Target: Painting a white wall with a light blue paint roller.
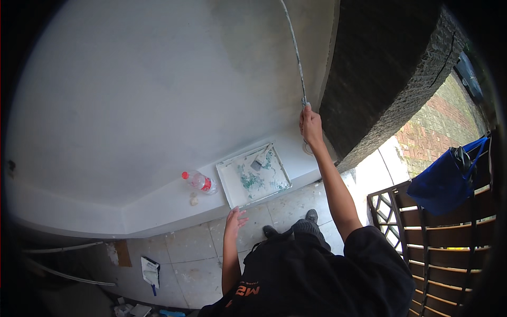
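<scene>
My right hand point(311, 123) grips the lower end of a thin paint-smeared rod point(297, 51), which runs up along the wall and out of view at the top. What its far end carries cannot be seen. My left hand point(235, 221) is just beside the near left corner of a paint tray point(227, 186); its fingers are spread and hold nothing, and whether they touch the rim is unclear. White paint with green patches covers the tray's bottom. A flat paintbrush point(259, 161) lies in it towards the far right. The tray rests on a white ledge point(158, 206).
A clear plastic bottle point(202, 182) with a red cap leans left of the tray. The white wall point(150, 99) has a darker patch at top. A dustpan-like tool point(151, 273) lies on the tiled floor point(194, 245). At right, a blue bag point(439, 184) hangs on a slatted gate point(447, 230).
</scene>
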The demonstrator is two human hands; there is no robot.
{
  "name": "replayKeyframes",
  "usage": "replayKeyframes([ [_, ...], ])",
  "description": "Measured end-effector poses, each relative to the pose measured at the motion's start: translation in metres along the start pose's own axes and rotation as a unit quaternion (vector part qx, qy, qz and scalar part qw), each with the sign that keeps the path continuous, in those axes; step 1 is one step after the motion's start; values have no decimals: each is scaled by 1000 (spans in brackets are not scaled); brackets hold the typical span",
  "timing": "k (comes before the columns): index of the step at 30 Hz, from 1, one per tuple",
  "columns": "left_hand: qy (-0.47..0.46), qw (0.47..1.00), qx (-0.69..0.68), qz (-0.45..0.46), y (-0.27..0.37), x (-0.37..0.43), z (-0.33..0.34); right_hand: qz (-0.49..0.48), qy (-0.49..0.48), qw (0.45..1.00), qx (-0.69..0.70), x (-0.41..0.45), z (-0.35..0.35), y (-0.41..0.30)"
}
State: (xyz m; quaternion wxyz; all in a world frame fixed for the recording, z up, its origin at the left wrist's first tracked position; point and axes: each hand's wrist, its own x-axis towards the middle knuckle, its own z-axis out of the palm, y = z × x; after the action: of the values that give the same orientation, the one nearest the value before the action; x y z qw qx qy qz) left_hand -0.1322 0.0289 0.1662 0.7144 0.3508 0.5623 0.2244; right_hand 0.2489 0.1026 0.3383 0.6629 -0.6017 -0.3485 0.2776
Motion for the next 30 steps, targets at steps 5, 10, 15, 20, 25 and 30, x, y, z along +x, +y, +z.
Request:
replayKeyframes([
  [5, 8, 1000, 7, -22, -20, 2, 0, 52, 30, 991, -117, -31, -47, 102],
  [10, 28, 999, 14, -41, -27, 5, 10, 107, 18, 975, -193, -121, -74, 224],
  [15, 43, 997, 22, -53, -16, 7, 33, 188, -20, 973, -134, -138, -82, 238],
  [20, 60, 998, 13, -33, -1, 12, 61, 35, -5, 996, -85, -14, -61, 130],
  [25, 56, 998, -13, 7, 3, 16, 80, -101, -17, 994, -41, 118, -69, 17],
  [30, 60, 998, -37, -8, -14, 17, 96, -12, 6, 992, -125, 76, -102, 92],
])
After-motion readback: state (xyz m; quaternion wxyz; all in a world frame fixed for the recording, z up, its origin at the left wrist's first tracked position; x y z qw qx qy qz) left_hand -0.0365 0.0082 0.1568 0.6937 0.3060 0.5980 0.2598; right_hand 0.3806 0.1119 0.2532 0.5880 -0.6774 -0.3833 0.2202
